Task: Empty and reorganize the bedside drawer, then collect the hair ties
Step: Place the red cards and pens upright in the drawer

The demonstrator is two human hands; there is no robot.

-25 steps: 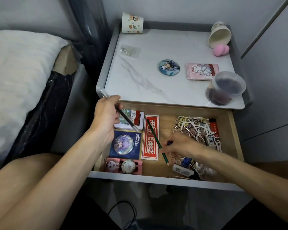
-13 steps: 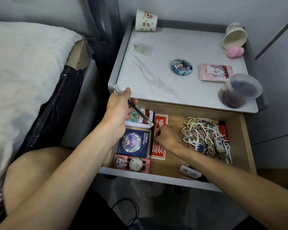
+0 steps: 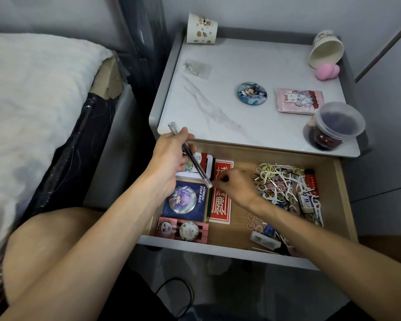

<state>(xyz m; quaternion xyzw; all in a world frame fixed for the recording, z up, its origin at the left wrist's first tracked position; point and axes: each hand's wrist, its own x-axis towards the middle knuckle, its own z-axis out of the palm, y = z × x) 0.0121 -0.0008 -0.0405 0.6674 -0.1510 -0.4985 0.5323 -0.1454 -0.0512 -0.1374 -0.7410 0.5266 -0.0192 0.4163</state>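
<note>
drawer [image 3: 345, 200] holding hair ties [image 3: 267, 169], red card [image 3: 222, 205]

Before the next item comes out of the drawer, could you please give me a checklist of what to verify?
1. Drawer pulled open: ok.
2. Left hand grip on pen: ok.
3. Right hand holding something: cannot tell; its fingers curl above the red card.
4. Bare space on nightstand top: ok.
5. Hair ties separated: not ok, tangled with floss picks.
</note>
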